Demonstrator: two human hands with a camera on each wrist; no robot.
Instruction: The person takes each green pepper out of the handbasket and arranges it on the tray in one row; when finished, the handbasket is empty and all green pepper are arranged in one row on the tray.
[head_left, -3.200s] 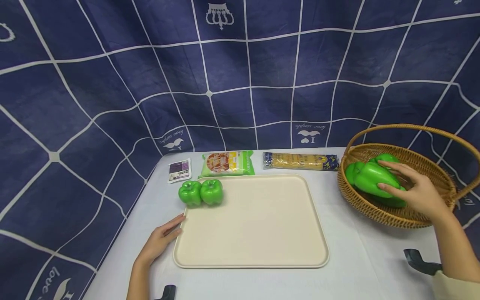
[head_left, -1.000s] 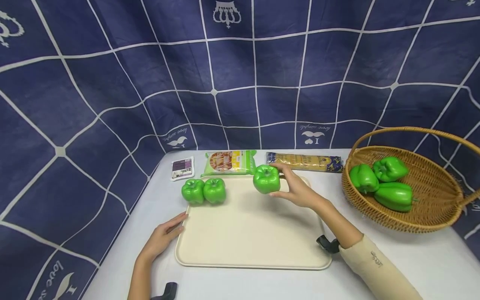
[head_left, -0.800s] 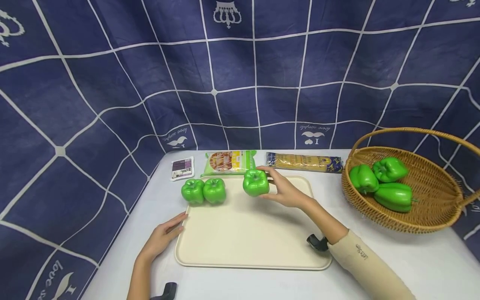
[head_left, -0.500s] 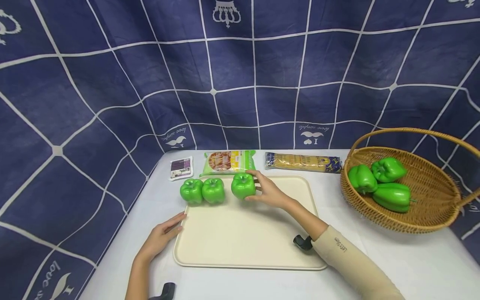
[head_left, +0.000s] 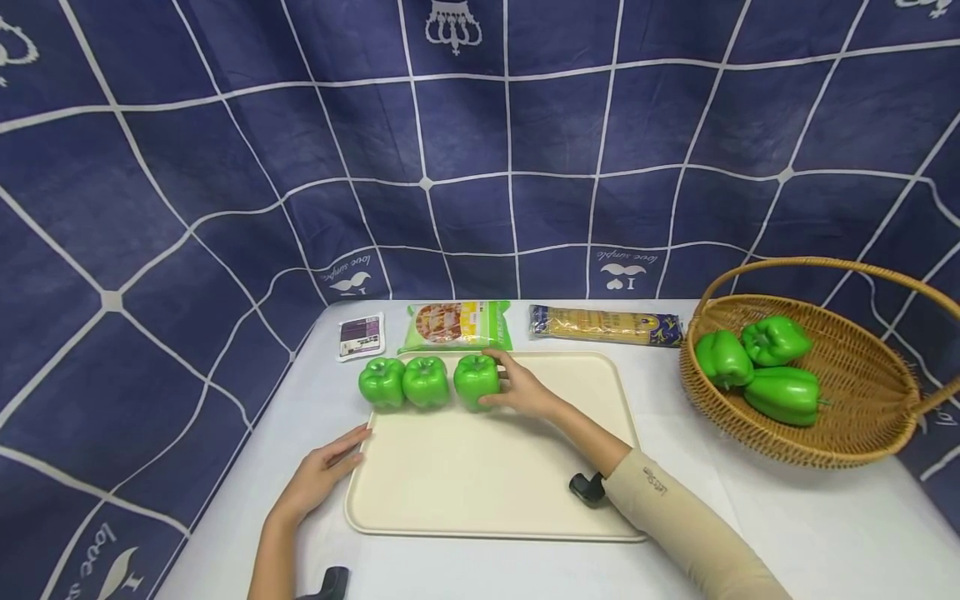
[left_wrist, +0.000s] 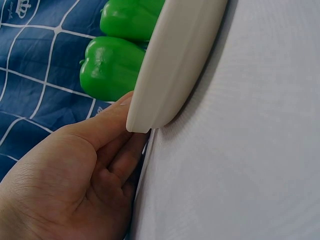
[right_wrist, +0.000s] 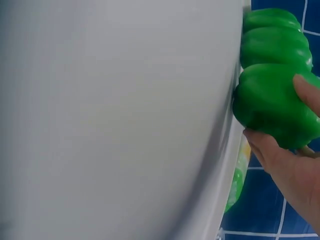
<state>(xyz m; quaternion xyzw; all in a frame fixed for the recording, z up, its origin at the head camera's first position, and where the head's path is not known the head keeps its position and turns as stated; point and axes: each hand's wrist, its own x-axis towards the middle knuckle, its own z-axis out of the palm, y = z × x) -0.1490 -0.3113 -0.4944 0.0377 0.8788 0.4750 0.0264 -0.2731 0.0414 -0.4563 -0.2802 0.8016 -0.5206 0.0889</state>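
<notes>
My right hand holds a green bell pepper by its side, thumb and fingers around it, at the back of the cream tray. In the right wrist view the held pepper sits right at the tray's surface. Two more green bell peppers, one at the corner and one beside it, stand side by side at the tray's back left, stems up. A small gap separates them from the held one. My left hand rests at the tray's left edge, its fingertips touching the rim.
A wicker basket with a tall handle stands at the right, holding three green peppers. Behind the tray lie a small white packet, a green food bag and a pack of pasta. A blue checked cloth hangs behind.
My right hand has taken a pepper from the basket, carried it left over the tray and lowered it beside the other two. The left hand has stayed at the tray's edge.
</notes>
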